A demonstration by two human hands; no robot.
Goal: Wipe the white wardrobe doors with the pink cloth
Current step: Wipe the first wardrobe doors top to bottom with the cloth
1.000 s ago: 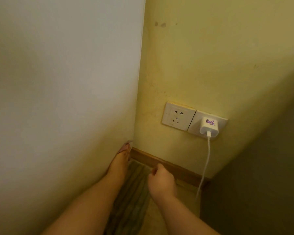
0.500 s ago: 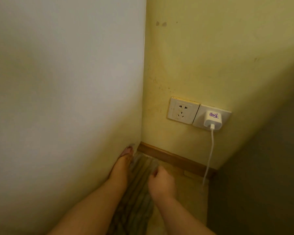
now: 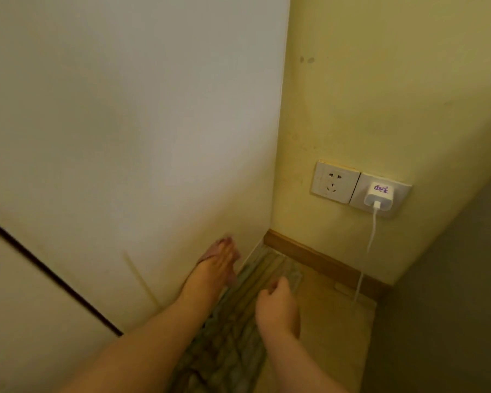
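Note:
A white wardrobe door (image 3: 131, 131) fills the left of the view, with a dark seam (image 3: 48, 272) between it and the neighbouring door at lower left. My left hand (image 3: 214, 269) presses the pink cloth (image 3: 216, 249) flat against the bottom right corner of the door, fingers straight; only the cloth's edges show around the fingers. My right hand (image 3: 278, 309) hovers over the floor to the right, fingers loosely curled, holding nothing.
A yellow wall (image 3: 380, 95) meets the wardrobe at the corner. It carries a double socket (image 3: 335, 181) with a white charger (image 3: 379, 195) and a hanging cable (image 3: 372, 236). A wooden skirting board (image 3: 318, 260) runs below. A striped mat (image 3: 233, 336) covers the floor.
The view has shifted left, and the door seam now shows. My left hand with the cloth has slid a little away from the corner along the door's bottom. My right hand stays curled.

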